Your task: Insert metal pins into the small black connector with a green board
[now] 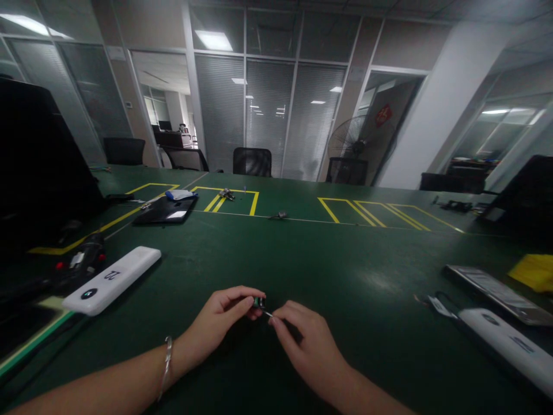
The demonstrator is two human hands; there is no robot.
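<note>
My left hand (pixel 228 314) pinches a small dark-green and black part (pixel 260 302) between thumb and fingers, near the bottom middle of the view. Just to its right, my right hand (pixel 305 340) grips a thin silvery rod (pixel 268 314) at its fingertips. The rod points up and left toward the small part; whether the two touch is too small to tell. Both hands are above the green tabletop (pixel 276 253). A silvery bracelet (pixel 167 363) is round my left wrist.
A white power bank (pixel 114 280) and dark device (pixel 86 256) lie left. Another power bank (pixel 505 340), a phone-like device (pixel 496 291) and yellow item (pixel 533 272) are right. Further back are a black tablet-like item (pixel 166 210), small metal part (pixel 280 215) and yellow tape outlines.
</note>
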